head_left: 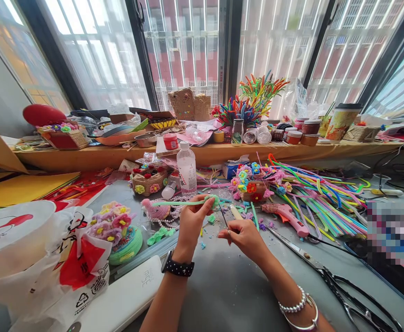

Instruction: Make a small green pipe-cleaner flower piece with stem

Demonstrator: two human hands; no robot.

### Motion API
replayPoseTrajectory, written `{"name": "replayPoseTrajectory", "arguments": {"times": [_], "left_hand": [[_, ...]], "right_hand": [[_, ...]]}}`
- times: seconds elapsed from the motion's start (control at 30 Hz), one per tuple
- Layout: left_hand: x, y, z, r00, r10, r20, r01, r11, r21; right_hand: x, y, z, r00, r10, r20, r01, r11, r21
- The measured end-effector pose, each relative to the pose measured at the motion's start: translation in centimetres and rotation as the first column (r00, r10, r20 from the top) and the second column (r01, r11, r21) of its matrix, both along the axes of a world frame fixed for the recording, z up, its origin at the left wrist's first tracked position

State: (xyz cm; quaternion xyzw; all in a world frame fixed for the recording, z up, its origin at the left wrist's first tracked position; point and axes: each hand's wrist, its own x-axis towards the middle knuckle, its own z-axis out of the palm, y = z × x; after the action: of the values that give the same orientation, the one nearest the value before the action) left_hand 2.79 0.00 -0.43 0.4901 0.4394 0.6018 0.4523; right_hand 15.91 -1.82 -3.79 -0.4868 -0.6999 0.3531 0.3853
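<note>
My left hand (pixel 193 223), with a dark watch at the wrist, pinches a light green pipe cleaner (pixel 174 203). Its stem runs out to the left, and a fluffy bunched end shows beyond my fingertips. My right hand (pixel 243 237) is closed round a slim, dark metal tool (pixel 224 214), whose tip points up at that bunched end. My fingers hide the rest of the tool, so its kind is unclear. Green and purple fluffy trimmings (pixel 211 219) lie beneath. A pink glue gun (pixel 287 216) and large black-handled scissors (pixel 314 263) lie to the right.
Behind my hands stand a plastic bottle (pixel 187 173) and a woven basket (pixel 252 191) with pipe-cleaner flowers. Coloured pipe cleaners (pixel 329 203) spread at right. At left are a flower pot (pixel 126 246), a white power bank (pixel 126 295) and a bagged tub (pixel 18 230). A crowded ledge (pixel 209 154) runs behind.
</note>
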Motion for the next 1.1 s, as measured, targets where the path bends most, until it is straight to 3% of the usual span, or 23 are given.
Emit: {"name": "replayPoseTrajectory", "arguments": {"times": [0.53, 1.1], "left_hand": [[0.11, 0.01, -0.06, 0.994, 0.007, -0.107, -0.007, 1.0, -0.001], [0.31, -0.16, 0.05, 0.995, 0.005, -0.101, -0.006, 1.0, -0.012]], "right_hand": [[-0.1, 0.29, -0.54, 0.989, -0.026, 0.146, 0.022, 0.999, 0.031], [-0.07, 0.18, -0.22, 0.998, 0.003, 0.06, -0.002, 1.0, -0.013]]}}
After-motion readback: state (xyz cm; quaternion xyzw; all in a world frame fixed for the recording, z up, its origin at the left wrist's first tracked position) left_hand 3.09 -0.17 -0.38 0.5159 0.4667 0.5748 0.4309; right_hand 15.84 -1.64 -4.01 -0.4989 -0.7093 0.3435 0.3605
